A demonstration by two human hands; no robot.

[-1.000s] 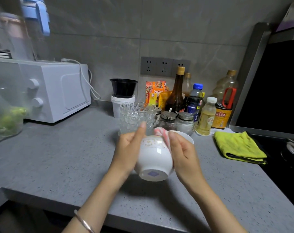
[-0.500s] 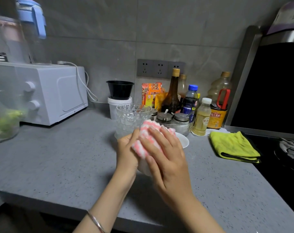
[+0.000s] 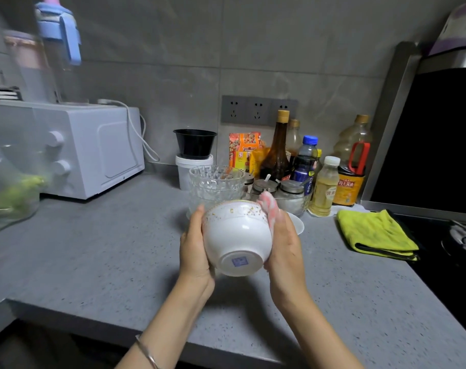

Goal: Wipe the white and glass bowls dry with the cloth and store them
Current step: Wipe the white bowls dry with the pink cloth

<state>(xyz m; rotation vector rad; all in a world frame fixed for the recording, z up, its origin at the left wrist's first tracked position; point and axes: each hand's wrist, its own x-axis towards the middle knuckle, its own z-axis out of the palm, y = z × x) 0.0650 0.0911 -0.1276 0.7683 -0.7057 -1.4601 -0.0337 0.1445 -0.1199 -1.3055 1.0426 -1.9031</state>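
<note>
"Two hands, one item. We list it: white bowl (image 3: 237,235), tipped so its foot and blue mark face us, held up above the grey counter (image 3: 93,249), just in front of the stacked glass bowls (image 3: 215,185)."

"Grips, for our record?"

"Left hand (image 3: 194,243): curled round the bowl's left wall, thumb near the rim. Right hand (image 3: 285,241): wrapped on the opposite wall, with the pink-and-white cloth (image 3: 270,206) pressed between palm and porcelain. Its fingers lie behind the bowl, so we cannot tell how far they reach."

"And our entry for method?"

"We judge the step to be drying the outside. We would use the left hand as the turner and the right as the pad, rotating the bowl in short turns so the cloth covers the whole wall. Then the foot ring, where water tends to gather, then the inside. Firm hold throughout — wet glaze is likely slick, and the counter below is hard. The glass bowls stand on the counter, to our eye not yet taken up; storing comes last."
</note>
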